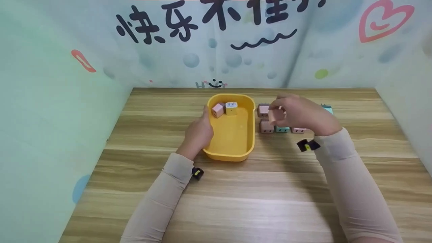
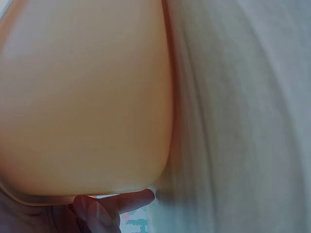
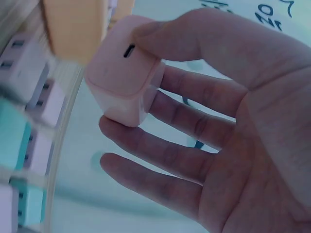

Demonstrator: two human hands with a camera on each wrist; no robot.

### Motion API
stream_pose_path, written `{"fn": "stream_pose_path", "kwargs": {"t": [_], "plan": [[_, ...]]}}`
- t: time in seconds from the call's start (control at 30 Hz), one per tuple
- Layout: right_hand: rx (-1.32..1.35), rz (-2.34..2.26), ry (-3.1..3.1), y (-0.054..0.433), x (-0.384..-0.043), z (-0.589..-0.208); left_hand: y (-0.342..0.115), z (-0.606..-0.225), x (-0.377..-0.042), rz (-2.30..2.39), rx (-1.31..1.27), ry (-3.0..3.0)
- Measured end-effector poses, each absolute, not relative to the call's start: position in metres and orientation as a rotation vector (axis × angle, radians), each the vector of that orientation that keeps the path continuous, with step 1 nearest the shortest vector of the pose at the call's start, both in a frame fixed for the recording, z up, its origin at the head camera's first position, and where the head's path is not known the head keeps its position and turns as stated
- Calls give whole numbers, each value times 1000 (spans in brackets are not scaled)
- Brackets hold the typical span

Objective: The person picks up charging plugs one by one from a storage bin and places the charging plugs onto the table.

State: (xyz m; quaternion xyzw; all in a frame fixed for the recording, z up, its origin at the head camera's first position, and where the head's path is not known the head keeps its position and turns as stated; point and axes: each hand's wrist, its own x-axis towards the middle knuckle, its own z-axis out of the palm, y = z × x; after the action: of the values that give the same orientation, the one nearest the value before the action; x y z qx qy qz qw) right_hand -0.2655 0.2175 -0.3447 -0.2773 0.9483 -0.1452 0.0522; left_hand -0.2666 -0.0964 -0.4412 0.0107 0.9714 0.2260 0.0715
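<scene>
My right hand (image 1: 297, 113) pinches a pink charger plug (image 3: 121, 73) between thumb and fingers, lifted above the table. A small port slot faces the camera in the right wrist view. My left hand (image 1: 199, 131) grips the left side of a yellow plastic bin (image 1: 231, 157), with the thumb at its rim. In the left wrist view, the bin's wall (image 2: 87, 97) fills much of the picture, with fingertips (image 2: 138, 198) along its edge. Inside the bin lie a pink charger plug (image 1: 218, 110) and a yellow-and-white one (image 1: 231, 108), both near the far end.
Right of the bin, several pink and teal charger plugs (image 1: 267, 127) stand in rows, partly hidden beneath my right hand. A teal plug (image 1: 327, 109) shows beyond that wrist. The wooden table (image 1: 256, 202) meets a printed cloth backdrop (image 1: 162, 67) at the back.
</scene>
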Motion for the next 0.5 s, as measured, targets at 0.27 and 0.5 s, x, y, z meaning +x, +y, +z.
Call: {"fn": "stream_pose_path", "kwargs": {"t": [0.27, 0.5], "plan": [[-804, -458, 2897, 246, -263, -351, -96, -440, -266, 685, 22, 2906], [-748, -439, 2894, 271, -263, -357, -97, -443, -266, 689, 42, 2926]]}}
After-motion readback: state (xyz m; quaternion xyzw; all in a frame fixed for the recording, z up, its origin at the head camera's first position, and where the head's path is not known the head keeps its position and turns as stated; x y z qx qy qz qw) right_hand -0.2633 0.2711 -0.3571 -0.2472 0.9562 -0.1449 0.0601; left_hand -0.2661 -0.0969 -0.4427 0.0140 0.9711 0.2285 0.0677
